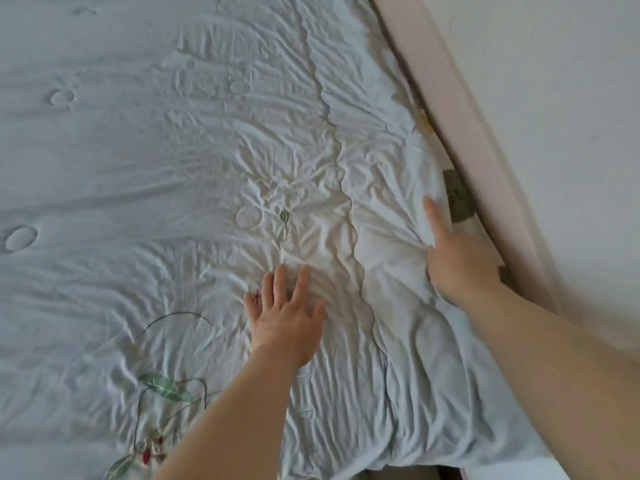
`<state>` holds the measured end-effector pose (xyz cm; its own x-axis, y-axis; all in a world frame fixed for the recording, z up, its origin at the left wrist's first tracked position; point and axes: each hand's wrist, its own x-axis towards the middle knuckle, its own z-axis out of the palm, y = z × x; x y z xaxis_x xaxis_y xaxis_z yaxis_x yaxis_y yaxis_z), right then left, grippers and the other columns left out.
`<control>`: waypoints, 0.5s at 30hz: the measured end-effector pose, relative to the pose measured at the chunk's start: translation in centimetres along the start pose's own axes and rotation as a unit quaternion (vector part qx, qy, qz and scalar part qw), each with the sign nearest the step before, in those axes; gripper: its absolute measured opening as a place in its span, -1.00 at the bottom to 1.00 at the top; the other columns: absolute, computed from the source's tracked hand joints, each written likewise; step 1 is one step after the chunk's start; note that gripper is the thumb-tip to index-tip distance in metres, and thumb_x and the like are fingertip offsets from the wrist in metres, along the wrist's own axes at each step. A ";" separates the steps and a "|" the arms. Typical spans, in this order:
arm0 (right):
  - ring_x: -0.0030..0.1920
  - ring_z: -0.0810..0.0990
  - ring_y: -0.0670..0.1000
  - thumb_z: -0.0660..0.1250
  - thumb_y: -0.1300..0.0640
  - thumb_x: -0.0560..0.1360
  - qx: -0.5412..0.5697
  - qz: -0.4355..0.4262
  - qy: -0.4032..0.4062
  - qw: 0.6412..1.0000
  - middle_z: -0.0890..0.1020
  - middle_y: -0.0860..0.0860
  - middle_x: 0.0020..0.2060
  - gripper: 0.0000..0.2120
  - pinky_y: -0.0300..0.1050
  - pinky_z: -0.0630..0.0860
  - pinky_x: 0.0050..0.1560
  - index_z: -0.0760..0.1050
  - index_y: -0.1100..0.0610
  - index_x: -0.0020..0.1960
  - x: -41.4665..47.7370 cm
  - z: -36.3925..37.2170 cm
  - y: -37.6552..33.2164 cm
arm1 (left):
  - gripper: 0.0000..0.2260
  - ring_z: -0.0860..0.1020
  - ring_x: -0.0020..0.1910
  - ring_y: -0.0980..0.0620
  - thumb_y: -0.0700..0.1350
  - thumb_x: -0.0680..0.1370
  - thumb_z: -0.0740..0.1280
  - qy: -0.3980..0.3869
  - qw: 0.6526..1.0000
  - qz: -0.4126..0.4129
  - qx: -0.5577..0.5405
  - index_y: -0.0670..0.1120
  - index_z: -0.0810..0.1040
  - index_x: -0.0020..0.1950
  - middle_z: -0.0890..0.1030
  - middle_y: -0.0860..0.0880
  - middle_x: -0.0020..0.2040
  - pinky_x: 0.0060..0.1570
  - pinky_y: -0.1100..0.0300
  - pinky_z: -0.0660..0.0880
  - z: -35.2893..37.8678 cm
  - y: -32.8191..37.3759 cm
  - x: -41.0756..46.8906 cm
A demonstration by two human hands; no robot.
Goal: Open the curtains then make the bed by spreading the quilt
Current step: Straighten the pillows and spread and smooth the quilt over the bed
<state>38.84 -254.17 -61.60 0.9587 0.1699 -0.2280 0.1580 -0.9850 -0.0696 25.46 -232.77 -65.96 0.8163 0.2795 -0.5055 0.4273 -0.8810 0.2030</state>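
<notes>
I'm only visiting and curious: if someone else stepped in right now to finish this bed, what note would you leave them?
Left hand: open, flat on the quilt, fingers spread.
Right hand: at the quilt's edge beside the pink bed frame; one finger straight, the rest hidden, so its grip is unclear.
Done: the quilt lies spread across all of the bed in view.
Left: smooth the many creases and straighten the edge by the frame. The curtains are out of view, so check them.

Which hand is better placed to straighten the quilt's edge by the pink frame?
The right hand, probably: it sits at the quilt edge beside the pink frame, partly under the fold. The left hand lies flat mid-quilt, farther away.
</notes>
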 end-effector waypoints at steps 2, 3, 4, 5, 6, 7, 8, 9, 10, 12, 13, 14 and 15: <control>-0.03 0.58 0.22 0.04 0.24 0.56 -0.100 -0.003 0.029 0.995 0.56 0.22 0.03 -0.42 0.02 0.46 -0.09 0.03 -0.11 0.52 -1.6 -1.5 2.1 | -0.45 -0.33 0.51 -0.01 0.24 0.60 -0.14 -0.008 1.000 0.015 0.015 0.20 -0.34 0.51 -0.33 0.02 0.54 0.46 -0.14 -0.26 0.8 -0.3 -2.3; 0.02 0.59 0.24 0.04 0.25 0.55 -0.128 0.010 0.040 0.991 0.56 0.25 0.06 -0.46 0.03 0.48 -0.04 0.14 -0.09 0.49 -1.8 -2.4 3.0 | -0.44 -0.34 0.51 -0.01 0.25 0.59 -0.14 -0.009 0.999 0.024 0.020 0.20 -0.34 0.50 -0.34 0.03 0.54 0.46 -0.14 -0.27 1.1 -0.3 -3.1; 0.06 0.58 0.26 0.05 0.26 0.54 -0.145 0.025 0.045 0.988 0.57 0.27 0.08 -0.48 0.04 0.48 -0.02 0.18 -0.06 0.46 -2.1 -3.0 3.6 | -0.44 -0.35 0.51 -0.01 0.25 0.60 -0.13 -0.007 0.999 0.031 0.024 0.19 -0.34 0.50 -0.35 0.03 0.54 0.46 -0.14 -0.29 1.4 -0.4 -3.9; 0.08 0.57 0.27 0.05 0.26 0.54 -0.148 0.035 0.040 0.987 0.55 0.29 0.10 -0.48 0.04 0.48 0.01 0.17 -0.04 0.47 -2.3 -3.1 3.7 | -0.44 -0.36 0.50 -0.01 0.24 0.60 -0.13 -0.005 0.999 0.034 0.020 0.19 -0.34 0.51 -0.35 0.02 0.53 0.45 -0.13 -0.30 1.7 -0.6 -4.6; 0.12 0.54 0.29 0.07 0.26 0.55 -0.136 0.044 0.022 0.989 0.52 0.31 0.14 -0.46 0.06 0.47 0.04 0.13 -0.03 0.49 -2.4 -2.8 3.5 | -0.44 -0.37 0.50 0.00 0.23 0.60 -0.12 -0.005 0.999 0.032 0.009 0.19 -0.33 0.51 -0.36 0.02 0.53 0.45 -0.14 -0.31 1.9 -0.8 -5.0; 0.15 0.52 0.31 0.08 0.24 0.55 -0.105 0.055 -0.005 0.993 0.48 0.34 0.19 -0.45 0.08 0.45 0.09 0.07 -0.03 0.50 -3.1 -2.2 3.1 | -0.44 -0.37 0.50 0.00 0.22 0.60 -0.12 -0.008 1.000 0.030 0.004 0.19 -0.33 0.51 -0.36 0.01 0.53 0.46 -0.14 -0.30 2.3 -1.1 -5.7; 0.17 0.49 0.32 0.09 0.20 0.57 -0.064 0.065 -0.028 0.995 0.43 0.35 0.22 -0.44 0.10 0.44 0.12 0.03 -0.03 0.52 -3.7 -1.5 2.6 | -0.44 -0.38 0.50 0.00 0.22 0.60 -0.12 -0.009 1.000 0.027 0.007 0.18 -0.34 0.51 -0.37 0.01 0.53 0.46 -0.15 -0.29 2.6 -1.3 -6.1; 0.18 0.48 0.33 0.10 0.16 0.58 -0.027 0.073 -0.044 0.996 0.40 0.35 0.24 -0.45 0.10 0.42 0.13 0.01 -0.02 0.52 -4.6 -0.8 2.2 | -0.43 -0.38 0.49 -0.01 0.22 0.60 -0.12 -0.009 1.000 0.021 0.012 0.17 -0.35 0.51 -0.38 0.01 0.53 0.46 -0.16 -0.29 3.0 -1.6 -6.7; 0.17 0.48 0.33 0.10 0.11 0.58 -0.001 0.073 -0.043 0.996 0.38 0.34 0.23 -0.46 0.10 0.42 0.12 0.00 -0.02 0.51 -5.7 -0.2 2.1 | -0.42 -0.38 0.50 -0.01 0.22 0.60 -0.12 -0.009 1.000 0.016 0.015 0.16 -0.36 0.51 -0.38 0.01 0.52 0.46 -0.16 -0.28 3.6 -1.9 -7.4; 0.10 0.50 0.33 0.11 0.01 0.57 0.020 0.052 -0.015 0.998 0.40 0.32 0.18 -0.46 0.10 0.43 0.04 0.01 -0.03 0.49 -8.3 0.6 2.3 | -0.37 -0.36 0.50 -0.03 0.25 0.58 -0.06 -0.003 1.000 0.012 0.021 0.14 -0.36 0.51 -0.37 -0.01 0.53 0.47 -0.16 -0.24 4.7 -2.1 -9.1; 0.07 0.51 0.33 0.14 -0.04 0.55 0.022 0.040 -0.008 0.999 0.42 0.30 0.15 -0.44 0.09 0.43 0.01 0.01 -0.05 0.48 -9.5 0.6 2.4 | -0.33 -0.34 0.51 -0.05 0.28 0.57 -0.01 0.006 1.000 0.015 0.023 0.14 -0.34 0.51 -0.36 -0.02 0.53 0.47 -0.15 -0.21 5.1 -2.2 -9.8; 0.06 0.52 0.32 0.17 -0.10 0.52 0.020 0.024 -0.012 0.999 0.42 0.29 0.15 -0.40 0.08 0.43 -0.01 0.00 -0.07 0.48 -10.8 0.4 2.5 | -0.27 -0.29 0.52 -0.07 0.31 0.54 0.06 0.021 0.999 0.017 0.023 0.13 -0.30 0.52 -0.33 -0.04 0.53 0.48 -0.14 -0.16 5.6 -2.2 -10.8; 0.06 0.52 0.31 0.20 -0.15 0.49 0.015 0.010 -0.022 1.000 0.41 0.28 0.16 -0.35 0.07 0.42 -0.03 -0.02 -0.10 0.48 -11.8 0.3 2.5 | -0.23 -0.22 0.53 -0.10 0.33 0.50 0.13 0.042 0.999 0.020 0.021 0.11 -0.23 0.53 -0.27 -0.06 0.54 0.47 -0.12 -0.09 6.2 -2.2 -11.6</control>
<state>27.85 -258.67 -59.35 0.9502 0.1519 -0.2720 0.1307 -0.9869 -0.0943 12.63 -236.42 -65.70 0.8626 0.2728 -0.4259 0.3783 -0.9069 0.1853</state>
